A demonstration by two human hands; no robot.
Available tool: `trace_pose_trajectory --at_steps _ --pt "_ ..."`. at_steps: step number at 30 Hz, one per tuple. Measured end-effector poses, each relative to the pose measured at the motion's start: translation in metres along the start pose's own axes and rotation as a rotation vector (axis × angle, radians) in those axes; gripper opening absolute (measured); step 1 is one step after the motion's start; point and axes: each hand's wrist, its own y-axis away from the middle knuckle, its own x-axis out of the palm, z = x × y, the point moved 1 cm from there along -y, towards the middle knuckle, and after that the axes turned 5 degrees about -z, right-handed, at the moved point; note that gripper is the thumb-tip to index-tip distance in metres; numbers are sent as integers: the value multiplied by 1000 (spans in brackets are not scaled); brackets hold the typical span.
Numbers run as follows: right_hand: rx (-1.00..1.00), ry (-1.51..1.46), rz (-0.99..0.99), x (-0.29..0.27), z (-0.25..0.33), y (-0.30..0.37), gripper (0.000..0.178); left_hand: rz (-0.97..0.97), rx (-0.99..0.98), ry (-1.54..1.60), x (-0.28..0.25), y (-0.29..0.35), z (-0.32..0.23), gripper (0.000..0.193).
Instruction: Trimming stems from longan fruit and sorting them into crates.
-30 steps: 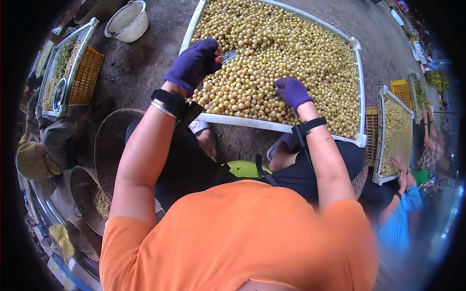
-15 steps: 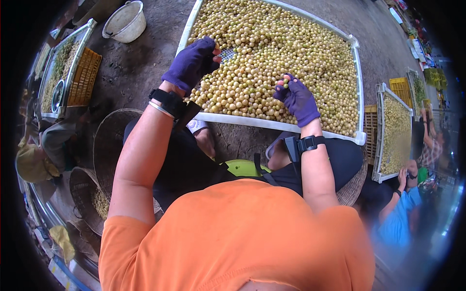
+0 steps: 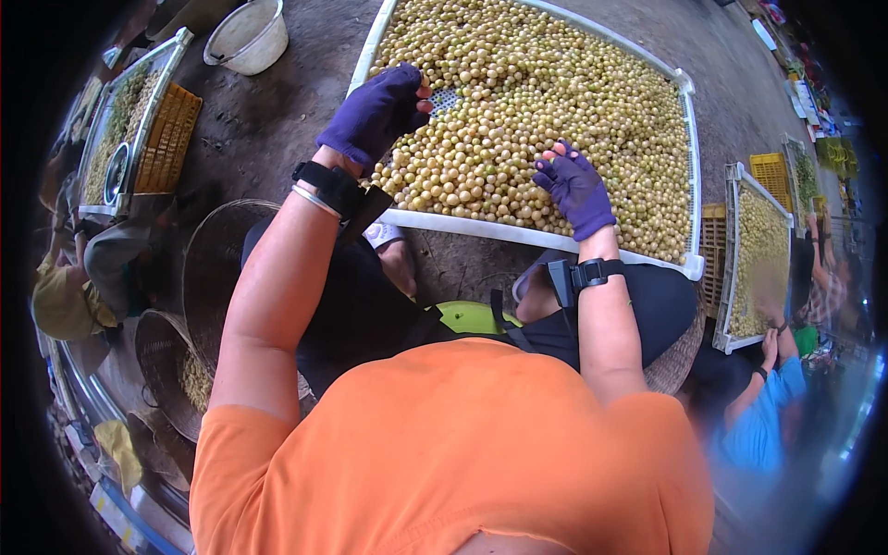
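Note:
Small round yellow-green fruits (image 3: pixel 462 171) cover a white shallow tray (image 3: pixel 444 222) in front of me. My left hand (image 3: pixel 381 113), in a purple glove with bare fingertips, is over the tray's left part. Its fingers are curled in, and what they hold, if anything, is hidden. Beside them a patch of perforated tray bottom (image 3: pixel 445 99) shows. My right hand (image 3: pixel 575 190), gloved alike, hovers low over the fruits nearer the tray's front edge. Its fingers are bent together, and I cannot make out what is in them.
Wicker baskets (image 3: pixel 190 287) stand at my left, one with fruits inside. A whitish tub (image 3: pixel 248 39) sits on the floor beyond. Other trays of fruit stand on crates at left (image 3: pixel 116 139) and right (image 3: pixel 754 264). People work nearby, one in a blue shirt (image 3: pixel 763 421) at right.
The view has shifted slightly. My right fingers have moved a little, and the greenish fruit seen at their tips before no longer shows there. My left hand stays curled in nearly the same place.

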Motion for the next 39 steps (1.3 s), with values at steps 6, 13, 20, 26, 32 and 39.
trace_pose_trajectory --at_steps 6,13,20,26,32,39 --pt "-126 330 -144 4 -1 -5 36 -36 17 -13 1 0 2 15" --pt "-609 655 -148 3 5 -14 35 -61 19 -55 4 0 2 15" --pt "-505 721 -67 19 -7 -22 29 -57 15 -56 5 -2 5 14" --pt "-685 1384 84 73 -30 -35 24 -57 15 -79 7 0 4 15" --pt "-656 1954 204 95 -32 -53 33 -65 36 -58 -1 2 0 23" --pt "-594 2096 243 97 -40 -72 30 -45 12 -73 3 3 -2 21"
